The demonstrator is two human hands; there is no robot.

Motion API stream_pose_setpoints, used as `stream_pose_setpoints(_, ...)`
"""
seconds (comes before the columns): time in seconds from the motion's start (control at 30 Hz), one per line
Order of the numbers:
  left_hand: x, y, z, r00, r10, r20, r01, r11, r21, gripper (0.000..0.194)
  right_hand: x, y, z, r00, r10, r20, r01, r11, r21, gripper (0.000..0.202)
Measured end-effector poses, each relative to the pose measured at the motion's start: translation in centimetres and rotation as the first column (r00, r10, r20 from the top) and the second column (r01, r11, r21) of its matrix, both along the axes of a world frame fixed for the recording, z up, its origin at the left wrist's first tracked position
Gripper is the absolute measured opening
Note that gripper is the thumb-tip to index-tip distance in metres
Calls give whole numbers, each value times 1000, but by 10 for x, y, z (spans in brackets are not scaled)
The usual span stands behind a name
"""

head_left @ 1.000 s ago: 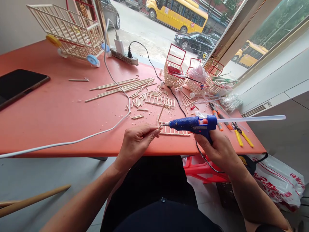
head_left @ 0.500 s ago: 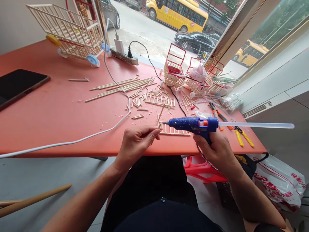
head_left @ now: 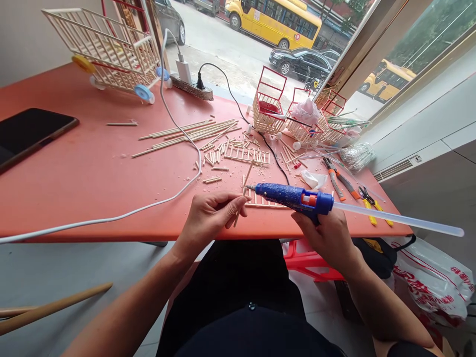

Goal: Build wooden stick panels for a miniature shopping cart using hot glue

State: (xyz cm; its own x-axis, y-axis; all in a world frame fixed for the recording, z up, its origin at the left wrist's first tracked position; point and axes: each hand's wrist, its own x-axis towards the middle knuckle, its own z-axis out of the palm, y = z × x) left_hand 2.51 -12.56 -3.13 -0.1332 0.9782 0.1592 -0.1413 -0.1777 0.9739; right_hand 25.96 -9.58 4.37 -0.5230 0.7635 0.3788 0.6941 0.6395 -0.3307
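Observation:
Between thumb and fingers, my left hand (head_left: 215, 210) pinches a thin wooden stick (head_left: 248, 176), which is tilted and pokes out above and below the grip. My right hand (head_left: 330, 233) is wrapped round the handle of a blue glue gun (head_left: 282, 194). The gun's nozzle is at the stick, just above my left fingertips; whether they touch I cannot tell. A long clear glue stick (head_left: 401, 218) juts from the gun's back end. Behind the gun lies a small ladder-like stick frame (head_left: 260, 202), partly hidden. A second such frame (head_left: 247, 154) lies farther back.
Long sticks (head_left: 186, 136) and several short cut pieces (head_left: 212, 157) lie on the orange table (head_left: 92, 198). A white cable (head_left: 148, 203) crosses it. Pliers (head_left: 340, 178) lie at the right, small stick carts (head_left: 267, 111) behind, a larger cart (head_left: 111, 54) and a phone (head_left: 33, 131) at the left.
The glue gun has tilted, its back end and glue stick dropping, and shifted slightly left. The stick in my left hand now shows below my fingers too.

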Motion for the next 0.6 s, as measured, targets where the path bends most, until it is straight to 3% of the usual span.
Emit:
stream_pose_setpoints(0.27,2,-1,-3,988,-75,138,82,995,-50,27,3,6,-10,988,152,-39,-139,964,225,12)
stream_pose_setpoints(0.43,2,0,-9,974,-99,206,111,993,-50,18,6,7,-12,980,187,-69,-166,957,240,5)
stream_pose_setpoints(0.6,3,0,-8,973,-94,209,108,993,-53,22,7,7,-15,973,205,-107,-173,953,247,6)
